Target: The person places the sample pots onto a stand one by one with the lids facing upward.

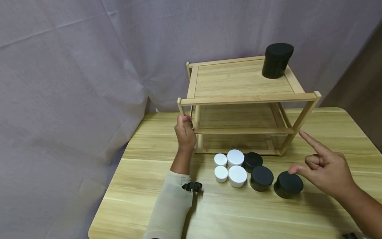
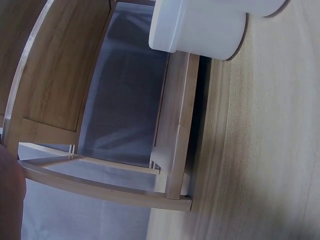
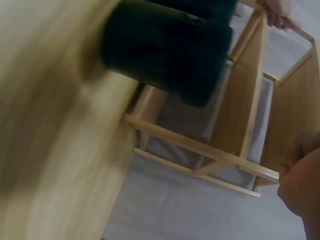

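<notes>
My left hand [image 1: 185, 132] grips the left front post of a three-tier wooden rack [image 1: 244, 99]; in the left wrist view only part of that hand [image 2: 10, 195] shows, at the edge. My right hand [image 1: 331, 169] is off the rack's right front post, its index finger and thumb spread apart and the other fingers curled, holding nothing. In the head view its thumb tip overlaps a black lidded jar [image 1: 287, 186]; the right wrist view shows a gap between hand and jars. A taller black container [image 1: 277, 61] stands on the top tier, at the right.
Before the rack, several white lidded jars [image 1: 237, 176] stand in a cluster. Two more black jars [image 1: 261, 178] are beside them, to the right. All rest on a light wooden table [image 1: 143, 192]. Grey cloth [image 1: 89, 83] hangs behind and along the left.
</notes>
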{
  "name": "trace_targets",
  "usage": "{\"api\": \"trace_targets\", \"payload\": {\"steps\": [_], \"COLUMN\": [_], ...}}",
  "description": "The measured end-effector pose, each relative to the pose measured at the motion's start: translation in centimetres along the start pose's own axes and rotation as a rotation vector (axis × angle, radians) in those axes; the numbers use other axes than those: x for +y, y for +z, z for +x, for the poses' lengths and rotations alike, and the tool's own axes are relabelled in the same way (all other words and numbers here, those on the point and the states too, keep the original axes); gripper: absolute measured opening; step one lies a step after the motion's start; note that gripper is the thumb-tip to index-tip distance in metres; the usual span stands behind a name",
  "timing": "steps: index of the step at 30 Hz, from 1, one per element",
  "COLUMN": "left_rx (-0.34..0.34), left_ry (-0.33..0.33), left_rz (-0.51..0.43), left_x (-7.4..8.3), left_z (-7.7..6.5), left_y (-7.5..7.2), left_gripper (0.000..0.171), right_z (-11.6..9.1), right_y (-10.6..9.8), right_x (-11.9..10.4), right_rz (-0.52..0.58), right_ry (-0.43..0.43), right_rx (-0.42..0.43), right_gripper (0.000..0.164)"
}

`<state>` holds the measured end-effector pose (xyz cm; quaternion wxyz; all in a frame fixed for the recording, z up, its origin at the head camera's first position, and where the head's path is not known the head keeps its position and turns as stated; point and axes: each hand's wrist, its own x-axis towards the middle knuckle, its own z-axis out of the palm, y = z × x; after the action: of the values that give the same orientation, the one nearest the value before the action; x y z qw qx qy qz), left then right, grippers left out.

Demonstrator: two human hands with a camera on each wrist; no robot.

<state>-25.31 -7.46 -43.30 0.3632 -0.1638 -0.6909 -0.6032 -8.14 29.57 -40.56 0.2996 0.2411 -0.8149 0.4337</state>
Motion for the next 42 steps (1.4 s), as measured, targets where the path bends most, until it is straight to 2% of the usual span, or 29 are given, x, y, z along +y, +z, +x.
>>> {"api": "trace_targets", "payload": {"steps": [5, 10, 17, 20, 24, 29, 35, 42], "left_rx": [0.003, -0.004, -0.017, -0.018, -0.016, -0.013, -0.016, -0.007], "left_ry": [0.000, 0.010, 0.005, 0.006, 0.009, 0.013, 0.017, 0.005], "left_rz": [0.002, -0.018, -0.027, -0.028, -0.024, -0.013, 0.002, 0.023], "left_x": [-0.2, -0.2, 0.0, 0.0, -0.1, -0.1, -0.1, 0.1], "left_z": [0.0, 0.0, 0.1, 0.1, 0.2, 0.2, 0.1, 0.1], "left_y": [-0.2, -0.1, 0.1, 0.1, 0.0, 0.1, 0.1, 0.0], "left_gripper": [0.079, 0.078, 0.080, 0.080, 0.080, 0.079, 0.079, 0.081], "right_z": [-1.5, -2.4, -3.5, -3.8, -4.1, -4.6, -5.1, -5.9], "right_y": [0.1, -0.1, -0.3, -0.4, -0.4, -0.5, -0.6, -0.6], "right_x": [0.5, 0.9, 1.7, 1.9, 2.2, 2.5, 2.8, 3.4], "right_rz": [-0.183, -0.256, -0.372, -0.429, -0.438, -0.438, -0.430, -0.343], "right_ry": [0.146, 0.203, 0.234, 0.293, 0.357, 0.379, 0.402, 0.405], "right_rx": [-0.209, -0.392, -0.508, -0.565, -0.630, -0.677, -0.689, -0.672], "right_gripper": [0.121, 0.134, 0.143, 0.144, 0.139, 0.127, 0.114, 0.105]}}
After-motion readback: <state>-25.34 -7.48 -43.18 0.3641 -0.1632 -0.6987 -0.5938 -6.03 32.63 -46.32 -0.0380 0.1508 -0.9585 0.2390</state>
